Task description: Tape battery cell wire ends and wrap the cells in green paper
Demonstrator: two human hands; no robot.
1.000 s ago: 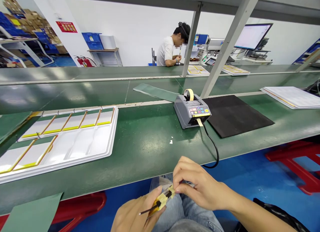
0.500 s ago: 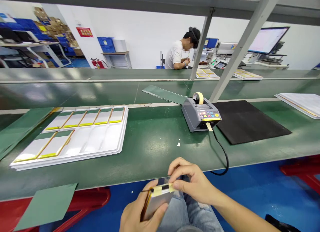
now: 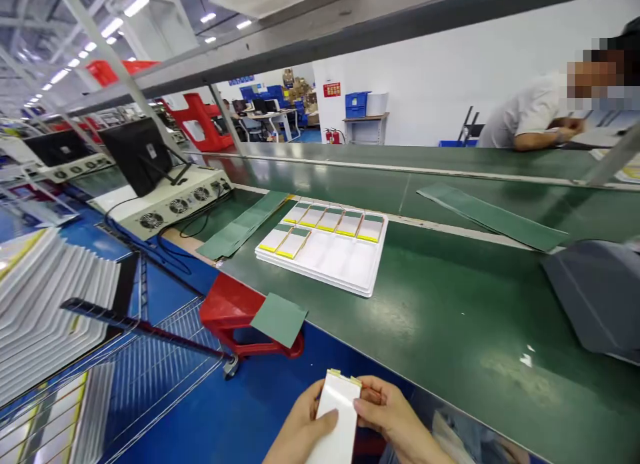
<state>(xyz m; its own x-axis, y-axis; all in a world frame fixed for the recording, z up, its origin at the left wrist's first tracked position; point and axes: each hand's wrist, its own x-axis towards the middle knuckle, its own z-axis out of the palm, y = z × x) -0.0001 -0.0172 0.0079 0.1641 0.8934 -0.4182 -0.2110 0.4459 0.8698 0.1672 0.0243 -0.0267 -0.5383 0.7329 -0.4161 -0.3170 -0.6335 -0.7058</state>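
Both hands now grip the pouch cell low in the head view, out past the bench edge above the blue floor; the left hand is closed around the cell's lower left side, its thumb laid across the white face; the right hand pinches the right edge, its fingers curled against it; half a second ago the cell showed a dark side crossed by yellow tape, whereas now its plain white face is up, with a yellow strip along the top end; the view has swung left, so the tape dispenser now sits cut off at the right edge of the picture; the bench runs diagonally across the frame, with a few white scraps on it near the dispenser; the white tray lies further along the bench, holding rows of cells with yellow and copper edges; a green sheet rests on a red stool just beside the bench edge; a green strip lies on the far belt; at the left, stacked white trays stand by a wire rack; the co-worker, in a white shirt, leans over the far bench at upper right, hands together.
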